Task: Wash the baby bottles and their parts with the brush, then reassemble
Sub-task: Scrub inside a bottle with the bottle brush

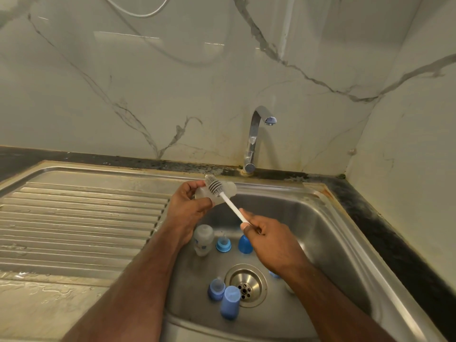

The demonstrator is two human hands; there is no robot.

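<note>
Over the sink's far left corner my left hand [188,206] grips a clear baby bottle [228,190] lying sideways. My right hand [269,239] pinches the white handle of the bottle brush [217,187], whose grey bristle head lies across the outside of the bottle. In the basin lie a second clear bottle [203,240], a blue collar with teat [223,243], a blue cap [245,243], another blue collar with teat [216,288] and a second blue cap [230,302]. A bit of blue [274,274] peeks from under my right wrist.
The steel sink [328,233] has a round drain [246,285] at its middle. A chrome tap [256,137] stands behind it, with no water running. A ribbed wet draining board [81,215] lies to the left. Marble walls close the back and right.
</note>
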